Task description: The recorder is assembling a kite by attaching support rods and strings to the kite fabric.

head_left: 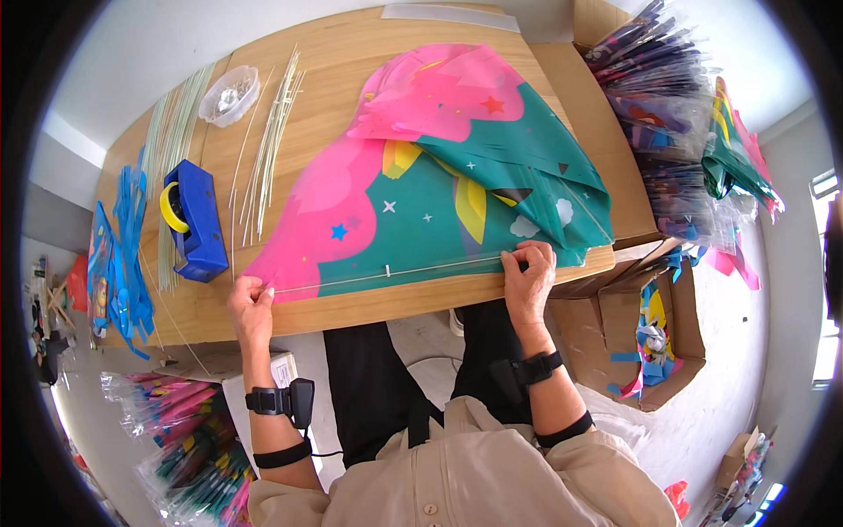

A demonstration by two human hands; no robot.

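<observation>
Along the near edge of the tabletop (pixel 329 105), a pink-and-green sheet (pixel 413 224) lies spread flat at the front, its far and right parts folded over in loose layers. A thin pale rod (pixel 439 264) runs along its front edge, with a small white tab (pixel 387 271) across it. The left hand (pixel 252 303) pinches the sheet's left front corner; the right hand (pixel 529 274) has thumb and fingers closed on the same edge near its right end. Whether the rod itself is between the fingers is hard to tell. Left of the sheet lie a loose bundle of sticks (pixel 270 149), a blue tape dispenser (pixel 203 220) with a yellow roll (pixel 173 207), and blue strips (pixel 130 246). A clear bowl (pixel 229 97) sits beyond the dispenser.
</observation>
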